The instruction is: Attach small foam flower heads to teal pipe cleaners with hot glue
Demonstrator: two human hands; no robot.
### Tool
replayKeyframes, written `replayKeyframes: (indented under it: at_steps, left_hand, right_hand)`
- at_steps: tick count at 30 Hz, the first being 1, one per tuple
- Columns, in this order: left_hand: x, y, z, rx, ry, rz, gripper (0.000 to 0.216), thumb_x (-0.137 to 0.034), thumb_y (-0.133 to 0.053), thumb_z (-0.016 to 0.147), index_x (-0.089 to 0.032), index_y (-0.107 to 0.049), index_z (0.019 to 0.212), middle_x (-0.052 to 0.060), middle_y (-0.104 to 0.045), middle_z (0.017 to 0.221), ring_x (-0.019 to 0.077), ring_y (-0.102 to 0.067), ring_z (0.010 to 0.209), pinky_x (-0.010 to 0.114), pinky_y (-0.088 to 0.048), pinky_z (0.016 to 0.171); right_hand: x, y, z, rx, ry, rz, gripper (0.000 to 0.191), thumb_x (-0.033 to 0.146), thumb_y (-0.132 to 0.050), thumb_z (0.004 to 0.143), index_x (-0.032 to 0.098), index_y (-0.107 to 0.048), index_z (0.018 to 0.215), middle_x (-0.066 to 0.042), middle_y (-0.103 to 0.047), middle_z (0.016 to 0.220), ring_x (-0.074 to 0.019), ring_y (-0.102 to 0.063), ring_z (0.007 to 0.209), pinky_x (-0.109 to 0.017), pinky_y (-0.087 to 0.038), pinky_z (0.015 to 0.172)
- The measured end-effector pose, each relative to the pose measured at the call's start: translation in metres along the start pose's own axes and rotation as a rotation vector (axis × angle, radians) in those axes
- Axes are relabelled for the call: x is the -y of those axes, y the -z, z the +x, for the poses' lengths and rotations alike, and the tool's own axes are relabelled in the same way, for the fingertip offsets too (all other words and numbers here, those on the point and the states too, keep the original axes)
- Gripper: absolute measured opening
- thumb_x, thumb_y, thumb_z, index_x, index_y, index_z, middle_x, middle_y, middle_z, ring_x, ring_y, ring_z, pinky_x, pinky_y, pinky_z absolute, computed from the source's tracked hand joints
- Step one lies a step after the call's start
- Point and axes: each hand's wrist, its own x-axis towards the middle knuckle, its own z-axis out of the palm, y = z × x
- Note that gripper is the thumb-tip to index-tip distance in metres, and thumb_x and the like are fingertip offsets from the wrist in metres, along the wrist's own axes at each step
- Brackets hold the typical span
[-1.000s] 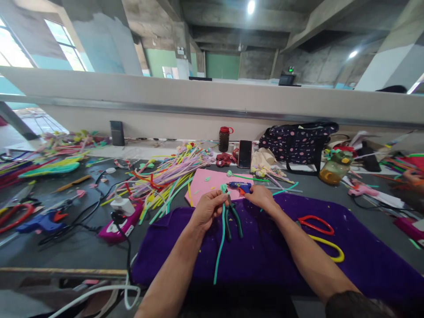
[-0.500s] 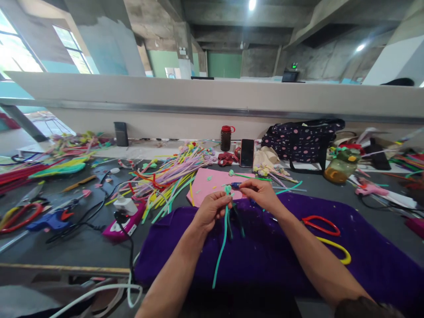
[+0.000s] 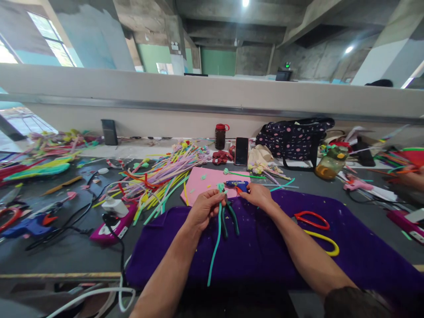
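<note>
My left hand (image 3: 204, 207) is closed around a long teal pipe cleaner (image 3: 214, 247) that hangs down over the purple cloth (image 3: 265, 256); its curled top pokes above my fingers. My right hand (image 3: 259, 195) rests just right of it, fingers curled at the blue glue gun (image 3: 237, 186) lying on the pink foam sheet (image 3: 205, 183). Dark green pliers handles (image 3: 231, 219) lie between my hands on the cloth.
A pile of coloured pipe cleaners (image 3: 162, 174) spreads left of the pink sheet. Red and yellow loops (image 3: 314, 227) lie on the cloth's right. A pink power strip (image 3: 111, 223), a phone (image 3: 241, 151), a jar (image 3: 219, 136) and a dotted bag (image 3: 291, 141) stand around. Another person's hand (image 3: 412, 176) shows far right.
My right hand lifted to the pipe cleaner's tip half a second ago, then went back down to the glue gun. My left hand kept its hold.
</note>
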Motion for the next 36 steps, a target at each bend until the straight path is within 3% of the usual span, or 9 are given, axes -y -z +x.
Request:
replayKeyframes:
  at_steps: [5,8,12,16,20,23,29,32,36]
  left_hand:
    - [-0.001,0.001,0.001,-0.003,-0.021,-0.009,0.023,-0.033,-0.064,0.065,-0.012,-0.055,0.061,-0.003,-0.054,0.052,-0.0012,-0.032,0.031,0.013,-0.017,0.029]
    - [-0.003,0.002,0.001,-0.021,-0.03,-0.021,0.023,-0.033,-0.064,0.066,-0.012,-0.054,0.061,-0.004,-0.053,0.051,-0.001,-0.032,0.031,0.013,-0.018,0.029]
    - [-0.006,0.005,0.001,-0.048,-0.032,-0.025,0.024,-0.034,-0.064,0.066,-0.013,-0.053,0.062,-0.004,-0.052,0.051,-0.0005,-0.033,0.031,0.013,-0.019,0.029]
    - [-0.007,0.007,0.002,-0.079,-0.028,-0.022,0.024,-0.033,-0.064,0.065,-0.013,-0.052,0.062,-0.004,-0.054,0.054,-0.0006,-0.032,0.032,0.012,-0.019,0.029]
    - [-0.004,0.008,0.005,-0.045,-0.028,-0.009,0.023,-0.032,-0.064,0.066,-0.013,-0.053,0.062,-0.004,-0.052,0.053,-0.0008,-0.032,0.032,0.011,-0.02,0.029]
    - [-0.002,0.006,0.006,-0.012,-0.022,0.005,0.023,-0.032,-0.064,0.067,-0.012,-0.054,0.061,-0.004,-0.052,0.052,-0.0009,-0.033,0.032,0.011,-0.02,0.029]
    - [-0.005,0.007,0.004,-0.014,-0.029,-0.014,0.021,-0.031,-0.064,0.067,-0.012,-0.055,0.061,-0.003,-0.053,0.052,-0.0011,-0.034,0.032,0.011,-0.021,0.029]
    - [-0.008,0.01,0.002,-0.044,-0.05,-0.048,0.021,-0.03,-0.065,0.066,-0.012,-0.054,0.061,-0.005,-0.049,0.048,-0.0009,-0.034,0.032,0.011,-0.021,0.029]
    - [-0.007,0.015,0.001,-0.095,-0.061,-0.057,0.022,-0.031,-0.064,0.066,-0.012,-0.053,0.061,-0.004,-0.051,0.05,-0.0008,-0.034,0.031,0.011,-0.021,0.028]
  right_hand:
    - [0.008,0.01,-0.01,-0.024,0.025,-0.052,0.043,0.053,-0.047,0.074,0.016,-0.061,0.09,-0.012,-0.066,0.085,-0.0252,-0.06,0.078,-0.028,-0.038,0.059]
    - [0.024,0.014,-0.023,-0.045,0.106,-0.045,0.035,0.045,-0.039,0.082,0.019,-0.061,0.091,-0.009,-0.065,0.091,-0.0214,-0.059,0.083,-0.027,-0.037,0.065]
    - [0.049,0.008,-0.038,0.035,0.299,-0.043,0.03,0.046,-0.046,0.078,0.022,-0.063,0.078,-0.005,-0.067,0.077,-0.0186,-0.06,0.073,-0.024,-0.037,0.059]
    - [0.057,0.009,-0.044,0.05,0.344,-0.047,0.022,0.041,-0.051,0.077,0.022,-0.064,0.079,-0.004,-0.067,0.076,-0.0179,-0.06,0.071,-0.023,-0.036,0.056]
    - [0.033,0.029,-0.057,0.006,0.328,-0.034,0.022,0.037,-0.046,0.081,0.022,-0.062,0.085,-0.003,-0.066,0.084,-0.0164,-0.059,0.076,-0.023,-0.036,0.061]
    - [-0.006,0.046,-0.076,-0.071,0.288,0.004,0.024,0.038,-0.043,0.082,0.022,-0.062,0.084,-0.002,-0.065,0.083,-0.015,-0.059,0.075,-0.023,-0.036,0.064]
    - [-0.08,0.068,-0.113,-0.072,0.07,-0.049,0.023,0.034,-0.046,0.079,0.02,-0.063,0.076,-0.002,-0.066,0.073,-0.0162,-0.058,0.067,-0.024,-0.035,0.059]
    - [-0.08,0.065,-0.121,-0.041,0.125,0.032,0.023,0.035,-0.045,0.08,0.021,-0.063,0.077,-0.001,-0.065,0.071,-0.0155,-0.057,0.065,-0.024,-0.036,0.059]
    - [-0.043,0.054,-0.107,0.021,0.25,0.092,0.021,0.034,-0.046,0.08,0.021,-0.063,0.076,-0.002,-0.065,0.074,-0.0157,-0.058,0.068,-0.024,-0.037,0.062]
